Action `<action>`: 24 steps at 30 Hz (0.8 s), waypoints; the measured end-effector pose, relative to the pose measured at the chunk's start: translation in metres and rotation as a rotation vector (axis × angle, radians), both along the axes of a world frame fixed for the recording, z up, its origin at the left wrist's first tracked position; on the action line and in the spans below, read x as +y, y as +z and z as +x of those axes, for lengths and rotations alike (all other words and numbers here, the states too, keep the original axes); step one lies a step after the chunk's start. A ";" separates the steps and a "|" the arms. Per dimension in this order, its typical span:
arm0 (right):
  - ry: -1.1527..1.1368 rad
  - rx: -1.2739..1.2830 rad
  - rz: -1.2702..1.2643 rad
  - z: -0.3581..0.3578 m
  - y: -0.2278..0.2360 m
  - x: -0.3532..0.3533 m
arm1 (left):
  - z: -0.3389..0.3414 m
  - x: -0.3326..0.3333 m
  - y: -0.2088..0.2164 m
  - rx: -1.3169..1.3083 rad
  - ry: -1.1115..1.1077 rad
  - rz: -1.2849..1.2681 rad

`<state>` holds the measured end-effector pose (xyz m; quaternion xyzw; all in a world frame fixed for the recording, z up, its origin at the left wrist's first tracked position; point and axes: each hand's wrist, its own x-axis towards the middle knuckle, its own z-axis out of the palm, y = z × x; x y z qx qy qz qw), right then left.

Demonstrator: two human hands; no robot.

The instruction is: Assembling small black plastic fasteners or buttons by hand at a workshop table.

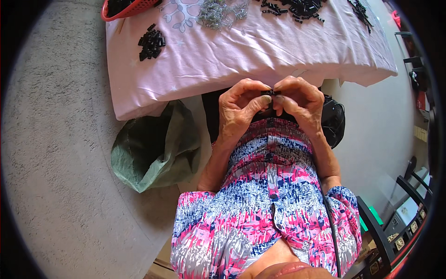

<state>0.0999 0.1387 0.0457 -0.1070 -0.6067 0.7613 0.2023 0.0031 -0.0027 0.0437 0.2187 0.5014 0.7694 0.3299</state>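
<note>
Just past the table's near edge, a small black plastic piece (268, 93) is pinched between the fingertips of both hands. My left hand (238, 108) has thumb and forefinger closed on its left end. From the other side my right hand (303, 103) grips it, the remaining fingers curled under. The fingers cover much of the piece, so its exact kind is hard to make out. On the pink cloth lie similar short black pieces: a small pile (152, 44) at the left and a larger pile (304, 6) at the far middle. Between them is a heap of small silvery metal parts (219, 14).
A red plastic basket (131, 10) with black contents stands at the table's far left corner. More black pieces (360, 14) lie far right on the cloth-covered table (218, 60). An open green woven sack (174, 162) sits left of my lap; a black bag (333, 122) is at the right.
</note>
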 end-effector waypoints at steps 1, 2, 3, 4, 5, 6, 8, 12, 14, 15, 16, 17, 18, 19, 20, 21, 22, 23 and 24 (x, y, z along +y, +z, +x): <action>0.000 -0.002 -0.001 0.000 -0.001 0.001 | 0.001 0.000 0.000 0.016 0.006 -0.001; 0.009 0.050 0.013 -0.001 -0.004 0.002 | 0.001 0.000 0.002 0.013 0.007 -0.001; 0.018 0.103 0.027 -0.001 -0.005 0.003 | 0.001 0.001 0.005 0.027 0.007 0.005; 0.020 0.099 0.027 -0.001 -0.005 0.003 | 0.001 0.002 0.006 0.039 0.008 0.013; 0.018 0.110 0.043 -0.002 -0.003 0.003 | 0.001 0.001 0.005 0.035 0.010 0.013; 0.017 0.121 0.059 -0.002 -0.001 0.003 | 0.000 0.000 0.003 0.048 -0.002 0.008; 0.020 0.107 0.108 -0.001 -0.001 0.004 | 0.000 -0.001 0.001 0.059 -0.012 0.006; 0.039 0.083 0.156 0.002 0.001 0.004 | 0.002 -0.001 -0.001 0.116 0.006 0.027; 0.043 0.092 0.151 0.002 0.001 0.004 | 0.003 0.000 -0.002 0.117 0.008 0.043; 0.045 0.104 0.144 0.002 0.000 0.004 | 0.003 0.001 -0.003 0.163 0.038 0.060; 0.047 0.101 0.144 0.002 0.001 0.004 | 0.004 0.002 -0.004 0.208 0.068 0.075; 0.032 0.116 0.164 0.001 0.002 0.003 | 0.002 0.002 -0.004 0.206 0.071 0.074; 0.017 0.131 0.185 0.001 0.003 0.003 | 0.000 0.002 -0.004 0.333 0.088 0.048; 0.020 0.128 0.184 0.001 0.003 0.002 | -0.001 0.002 -0.003 0.459 0.106 0.022; 0.021 0.120 0.164 0.001 0.003 0.002 | -0.002 0.003 -0.003 0.456 0.109 0.020; 0.021 0.111 0.144 0.001 0.004 0.001 | -0.002 0.003 -0.004 0.443 0.105 0.034; 0.025 0.109 0.143 0.001 0.004 0.001 | -0.001 0.003 -0.004 0.430 0.102 0.048; 0.033 0.107 0.090 0.001 0.005 0.000 | -0.001 0.003 -0.006 0.428 0.105 0.046; 0.040 0.105 0.037 0.001 0.005 -0.001 | 0.000 0.003 -0.008 0.362 0.094 0.078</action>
